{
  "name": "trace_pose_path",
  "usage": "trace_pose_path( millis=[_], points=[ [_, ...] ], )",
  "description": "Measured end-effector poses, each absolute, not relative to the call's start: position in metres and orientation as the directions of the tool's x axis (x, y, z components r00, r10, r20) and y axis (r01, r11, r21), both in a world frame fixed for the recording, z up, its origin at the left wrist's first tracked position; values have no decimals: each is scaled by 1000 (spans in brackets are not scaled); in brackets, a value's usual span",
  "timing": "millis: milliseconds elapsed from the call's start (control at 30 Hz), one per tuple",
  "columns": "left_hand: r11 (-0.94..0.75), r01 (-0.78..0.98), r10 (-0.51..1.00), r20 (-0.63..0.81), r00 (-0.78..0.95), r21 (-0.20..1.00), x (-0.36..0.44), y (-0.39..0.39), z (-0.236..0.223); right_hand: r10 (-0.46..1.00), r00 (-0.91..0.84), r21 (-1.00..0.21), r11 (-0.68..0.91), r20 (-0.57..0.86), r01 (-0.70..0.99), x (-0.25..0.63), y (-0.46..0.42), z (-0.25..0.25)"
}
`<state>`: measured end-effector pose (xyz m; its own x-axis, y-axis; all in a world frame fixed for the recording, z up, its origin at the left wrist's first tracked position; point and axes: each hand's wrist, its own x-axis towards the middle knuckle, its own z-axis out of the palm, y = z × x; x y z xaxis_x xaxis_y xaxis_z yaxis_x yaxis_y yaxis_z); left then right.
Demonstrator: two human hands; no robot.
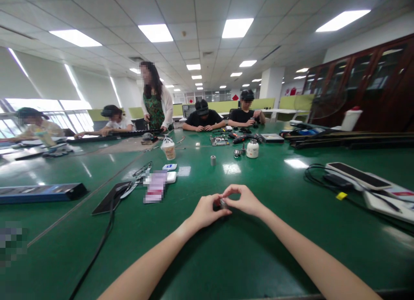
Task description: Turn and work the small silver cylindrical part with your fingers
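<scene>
Between my two hands, low over the green tabletop [190, 248], is a small silvery metal cylinder [223, 204], mostly covered by fingers. My left hand [207, 211] grips it from the left, thumb in front and fingers behind. From the right, my right hand [243, 200] pinches at its upper part with bent thumb and index finger. Farther forward, a similar small metal cylinder [212, 160] stands upright by itself on the table.
A lidded cup [168, 149], a purple packet [155, 187] and a dark tablet [111, 199] lie left. Forward are a circuit board [219, 140] and white jar [252, 149]. Cables and a white device [359, 176] are right; a power strip [42, 194] is far left. Several people are beyond.
</scene>
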<state>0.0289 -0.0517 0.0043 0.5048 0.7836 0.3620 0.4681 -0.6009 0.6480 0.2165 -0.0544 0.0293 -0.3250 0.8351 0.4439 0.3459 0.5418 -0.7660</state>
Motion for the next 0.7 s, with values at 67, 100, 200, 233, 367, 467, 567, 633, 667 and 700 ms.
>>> trace_pose_path(
  millis=[67, 100, 200, 233, 367, 467, 567, 633, 667, 700],
  points=[
    [-602, 467, 782, 361, 508, 647, 29, -52, 4, 841, -303, -762, 537, 449, 363, 218, -54, 29],
    [-602, 468, 782, 360, 508, 647, 29, -52, 4, 844, -289, -760, 533, 451, 371, 218, -54, 29],
    [-600, 469, 784, 359, 507, 648, 28, -52, 5, 850, -268, -761, 526, 453, 381, 219, -52, 28],
    [-600, 469, 784, 358, 508, 648, 28, -52, 5, 850, -270, -761, 526, 453, 379, 219, -52, 28],
    [-604, 470, 780, 356, 515, 644, 29, -52, 5, 839, -295, -756, 542, 458, 368, 217, -54, 29],
    [-607, 478, 779, 357, 515, 635, 29, -52, 6, 828, -325, -750, 556, 457, 359, 216, -56, 30],
    [-614, 479, 774, 361, 520, 628, 29, -52, 6, 822, -335, -748, 562, 460, 353, 216, -57, 30],
    [-619, 479, 771, 363, 524, 623, 29, -53, 7, 827, -316, -750, 557, 465, 357, 215, -57, 30],
    [-621, 479, 769, 364, 525, 621, 29, -53, 7, 831, -303, -752, 553, 466, 359, 215, -57, 29],
    [-621, 481, 769, 364, 525, 619, 29, -53, 7, 836, -290, -755, 547, 467, 361, 215, -56, 29]
  ],
)
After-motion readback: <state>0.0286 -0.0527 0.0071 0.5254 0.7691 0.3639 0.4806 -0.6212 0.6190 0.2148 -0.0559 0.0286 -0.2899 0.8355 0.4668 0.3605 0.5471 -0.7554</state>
